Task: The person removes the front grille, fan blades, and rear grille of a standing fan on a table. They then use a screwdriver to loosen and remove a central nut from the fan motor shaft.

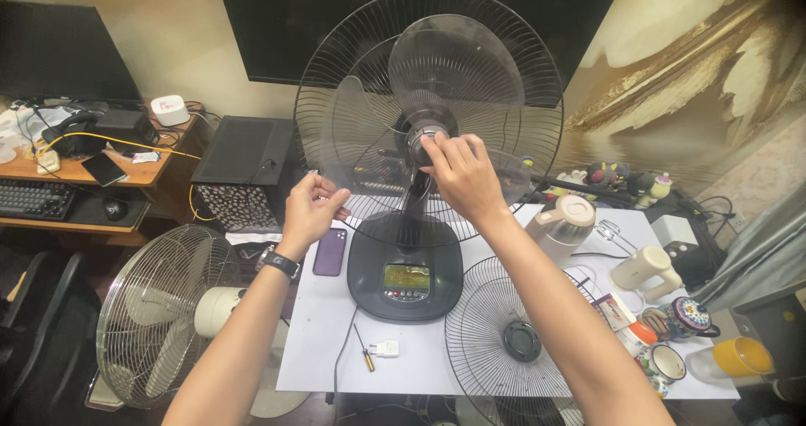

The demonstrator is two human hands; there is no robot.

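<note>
Two fans show: the dark table fan (420,141) stands upright on the white table (319,342), its hub axis facing the wearer, front grille (512,342) lying flat beside its base; a second fan (159,308) stands lower left. The right hand (462,174) closes its fingers on the hub cap (424,136). The left hand (311,209) pinches one clear blade (361,141), fingers half curled. One purple phone (329,252), one screwdriver (363,352).
</note>
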